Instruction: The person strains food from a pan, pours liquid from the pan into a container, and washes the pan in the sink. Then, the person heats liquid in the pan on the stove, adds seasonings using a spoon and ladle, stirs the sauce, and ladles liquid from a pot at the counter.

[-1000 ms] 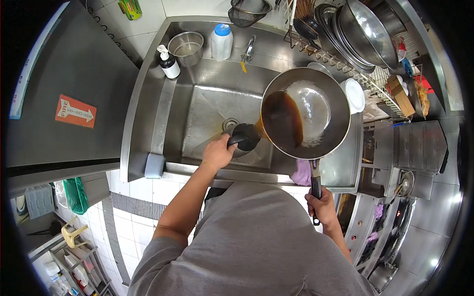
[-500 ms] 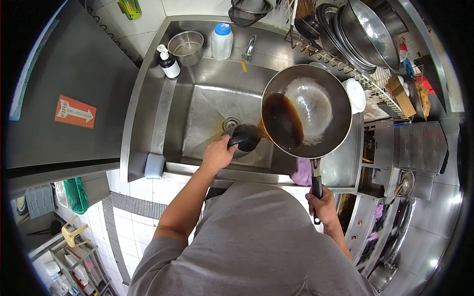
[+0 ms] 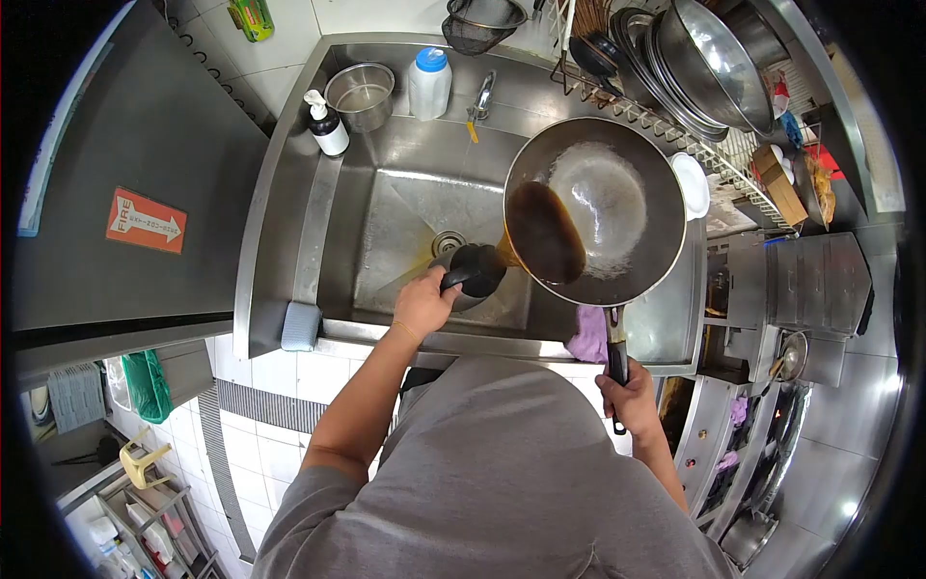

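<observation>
In the head view, my left hand is closed round the handle of a black-handled jug over the sink; the jug's body is partly hidden. My right hand grips the black handle of a frying pan, which is held over the sink's right side. Dark brown liquid lies pooled at the pan's left side, beside a pale, shiny patch on its bottom. A brown stream runs between the pan's left edge and the jug's top; its direction I cannot tell.
Around the steel sink stand a pump bottle, a metal pot, a blue-capped container and a tap. A purple cloth and a blue sponge lie at the front edge. Metal bowls crowd the right rack.
The pan has shifted slightly up and left. The brown pool keeps to its left side, and both hands keep their grips. The stream at the pan's edge is still there.
</observation>
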`<state>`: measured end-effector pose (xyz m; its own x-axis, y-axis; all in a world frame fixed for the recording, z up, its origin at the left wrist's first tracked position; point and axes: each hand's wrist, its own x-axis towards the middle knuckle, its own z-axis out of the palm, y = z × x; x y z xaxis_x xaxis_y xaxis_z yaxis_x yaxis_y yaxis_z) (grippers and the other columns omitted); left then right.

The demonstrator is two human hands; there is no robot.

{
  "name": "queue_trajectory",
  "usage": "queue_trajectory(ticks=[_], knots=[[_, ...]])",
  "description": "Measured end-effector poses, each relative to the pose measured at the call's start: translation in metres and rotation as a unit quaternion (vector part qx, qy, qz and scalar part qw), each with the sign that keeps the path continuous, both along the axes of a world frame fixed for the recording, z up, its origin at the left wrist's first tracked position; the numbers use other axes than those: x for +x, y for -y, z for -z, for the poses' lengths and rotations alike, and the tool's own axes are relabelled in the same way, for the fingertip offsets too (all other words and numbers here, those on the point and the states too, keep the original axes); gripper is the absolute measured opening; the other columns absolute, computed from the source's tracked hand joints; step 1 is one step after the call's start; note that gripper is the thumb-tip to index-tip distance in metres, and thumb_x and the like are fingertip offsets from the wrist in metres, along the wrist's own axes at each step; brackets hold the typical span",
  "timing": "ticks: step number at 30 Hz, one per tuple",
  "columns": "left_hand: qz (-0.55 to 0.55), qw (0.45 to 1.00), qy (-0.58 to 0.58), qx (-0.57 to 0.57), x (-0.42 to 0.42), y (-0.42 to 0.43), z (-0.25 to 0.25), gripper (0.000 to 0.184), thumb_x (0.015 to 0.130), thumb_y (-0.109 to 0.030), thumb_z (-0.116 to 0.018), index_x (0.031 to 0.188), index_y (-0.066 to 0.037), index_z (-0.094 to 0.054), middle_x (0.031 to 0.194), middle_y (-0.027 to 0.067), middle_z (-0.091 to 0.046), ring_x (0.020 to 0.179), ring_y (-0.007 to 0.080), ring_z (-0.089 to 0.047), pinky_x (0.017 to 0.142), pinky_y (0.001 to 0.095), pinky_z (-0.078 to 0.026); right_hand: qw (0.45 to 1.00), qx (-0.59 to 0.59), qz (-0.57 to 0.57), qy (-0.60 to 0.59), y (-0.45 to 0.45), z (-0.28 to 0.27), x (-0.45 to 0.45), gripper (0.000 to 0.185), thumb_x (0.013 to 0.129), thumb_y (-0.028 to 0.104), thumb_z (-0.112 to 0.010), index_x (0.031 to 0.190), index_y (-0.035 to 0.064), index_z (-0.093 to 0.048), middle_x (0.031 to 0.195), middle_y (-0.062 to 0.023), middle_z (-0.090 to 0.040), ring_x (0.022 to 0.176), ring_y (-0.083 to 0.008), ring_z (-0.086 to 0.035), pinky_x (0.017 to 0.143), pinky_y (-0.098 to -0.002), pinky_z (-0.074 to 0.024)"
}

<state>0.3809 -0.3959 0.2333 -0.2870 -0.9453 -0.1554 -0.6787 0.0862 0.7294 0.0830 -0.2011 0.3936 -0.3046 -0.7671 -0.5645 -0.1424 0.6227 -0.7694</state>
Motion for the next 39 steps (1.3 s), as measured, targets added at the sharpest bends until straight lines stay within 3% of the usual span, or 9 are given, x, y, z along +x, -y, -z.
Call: queue_trajectory(ticks=[23,32,34,39], knots=[[-0.009,1.0,-0.011,0.02,0.022,-0.009,-0.028,0.028,0.089,-0.031,-0.069,0.092,-0.004,-0.059,0.091,0.0199,-0.067,0.09,0.0428,-0.064,0.076,0.0516,-0.049,0.998,-0.02,-0.036,-0.054,0.007,-0.001,0.009,0.014,0.089,0.005,-0.07,0.092,0.0016,-0.057,0.063,0.0009,-0.054,0.047,-0.0073,-0.05,0.044,-0.0246,-0.0416],[-0.026,0.999,-0.038,-0.005,0.03,-0.013,-0.04,0.028,0.088,-0.031,-0.07,0.089,-0.006,-0.059,0.081,0.0173,-0.067,0.082,0.0412,-0.065,0.072,0.0505,-0.049,0.992,-0.035,-0.062,-0.104,0.016,-0.001,0.016,0.015,0.089,0.007,-0.071,0.091,0.0019,-0.057,0.062,0.0006,-0.055,0.048,-0.0075,-0.051,0.046,-0.0265,-0.0411],[-0.043,0.998,-0.049,-0.003,0.033,-0.014,-0.043,0.024,0.087,-0.027,-0.072,0.092,-0.005,-0.064,0.082,0.0159,-0.065,0.073,0.0365,-0.062,0.067,0.0437,-0.049,0.99,-0.04,-0.069,-0.114,0.019,-0.004,0.018,0.014,0.089,0.007,-0.071,0.09,0.0018,-0.058,0.062,0.0004,-0.055,0.048,-0.0075,-0.051,0.046,-0.0265,-0.0412],[-0.048,0.998,-0.048,-0.013,0.038,-0.014,-0.051,0.024,0.087,-0.028,-0.072,0.089,-0.006,-0.063,0.074,0.0153,-0.062,0.069,0.0357,-0.061,0.064,0.0435,-0.047,0.983,-0.056,-0.087,-0.149,0.023,-0.006,0.021,0.014,0.088,0.007,-0.071,0.089,0.0011,-0.059,0.063,-0.002,-0.057,0.051,-0.0087,-0.052,0.049,-0.0274,-0.0426]])
